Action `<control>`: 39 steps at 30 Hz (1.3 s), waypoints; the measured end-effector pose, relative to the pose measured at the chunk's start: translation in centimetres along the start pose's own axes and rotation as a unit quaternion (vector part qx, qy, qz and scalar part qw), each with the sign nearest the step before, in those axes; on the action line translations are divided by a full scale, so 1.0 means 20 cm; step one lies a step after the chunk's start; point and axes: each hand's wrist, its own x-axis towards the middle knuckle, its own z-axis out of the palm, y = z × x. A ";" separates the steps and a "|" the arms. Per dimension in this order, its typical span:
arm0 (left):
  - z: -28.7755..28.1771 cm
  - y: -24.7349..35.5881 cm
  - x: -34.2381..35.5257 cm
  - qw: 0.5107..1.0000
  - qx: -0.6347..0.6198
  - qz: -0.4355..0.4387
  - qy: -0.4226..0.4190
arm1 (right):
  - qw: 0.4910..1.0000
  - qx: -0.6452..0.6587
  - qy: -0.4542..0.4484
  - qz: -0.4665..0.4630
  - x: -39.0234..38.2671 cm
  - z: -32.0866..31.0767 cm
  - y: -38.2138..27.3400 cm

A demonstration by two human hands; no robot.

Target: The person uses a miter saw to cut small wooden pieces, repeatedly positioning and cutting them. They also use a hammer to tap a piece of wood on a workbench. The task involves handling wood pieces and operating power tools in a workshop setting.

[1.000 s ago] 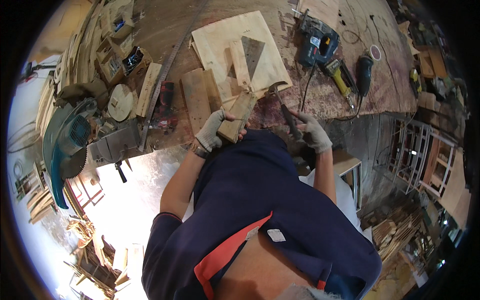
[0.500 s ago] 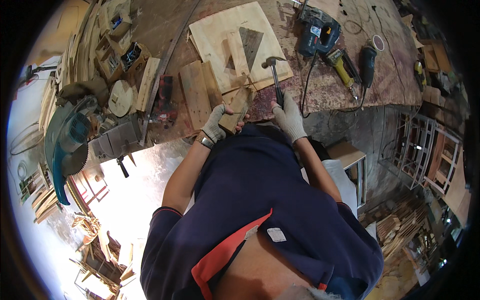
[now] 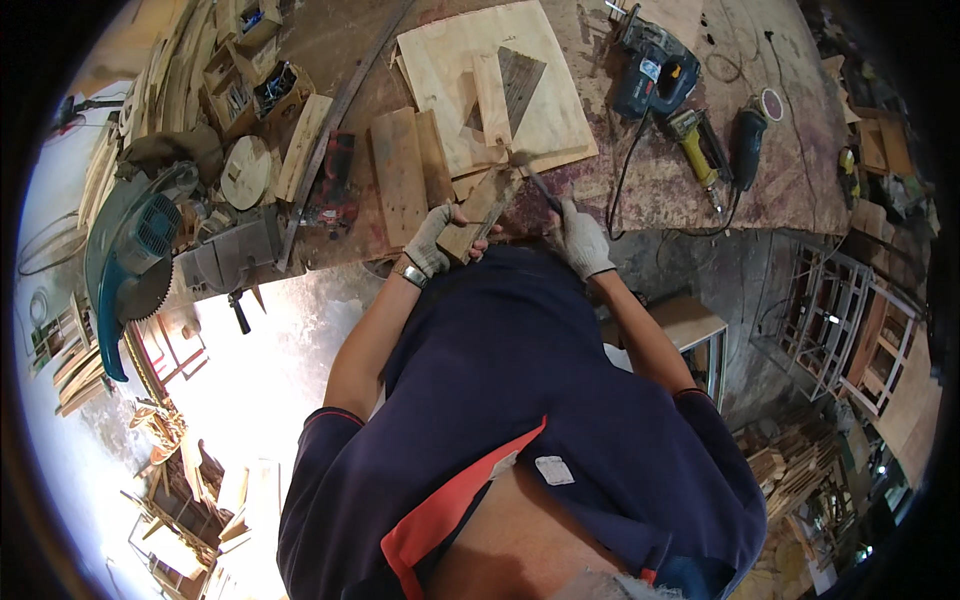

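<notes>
My left hand, in a fingerless knit glove, is shut on a short wooden board at the bench's front edge. My gloved right hand grips the dark handle of a hammer, whose head is down near the board's far end, partly hard to make out. Beyond them lies a pale plywood sheet with a light wood strip and a dark triangular offcut on it. Two planks lie to the left of my hands.
The worn bench holds a jigsaw, a yellow nailer, a grinder and cords at right; a red drill, long steel straightedge, boxes and a mitre saw at left. Metal frames stand at right below.
My right hand has come inward with the hammer, whose head rose to stand over the sheet, then dropped toward the board. My left hand still holds the board, slightly higher in view.
</notes>
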 end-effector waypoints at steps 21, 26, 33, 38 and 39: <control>0.04 -0.36 -0.25 0.972 0.100 0.186 -0.107 | 0.978 0.026 0.179 0.106 0.14 0.06 0.14; -0.06 -0.41 -0.49 0.947 0.095 0.246 -0.182 | 0.956 -0.129 0.260 0.042 0.21 0.06 0.07; -0.50 -0.59 -0.94 0.934 0.047 0.313 -0.164 | 0.879 0.464 -0.106 0.025 -0.03 0.34 -0.73; -0.93 -0.75 -1.49 0.935 0.022 0.331 -0.129 | 0.849 0.429 -0.304 0.042 -0.32 0.86 -1.41; -1.00 -0.78 -1.60 0.926 -0.047 0.356 -0.114 | 0.827 0.472 -0.300 0.057 -0.35 0.96 -1.53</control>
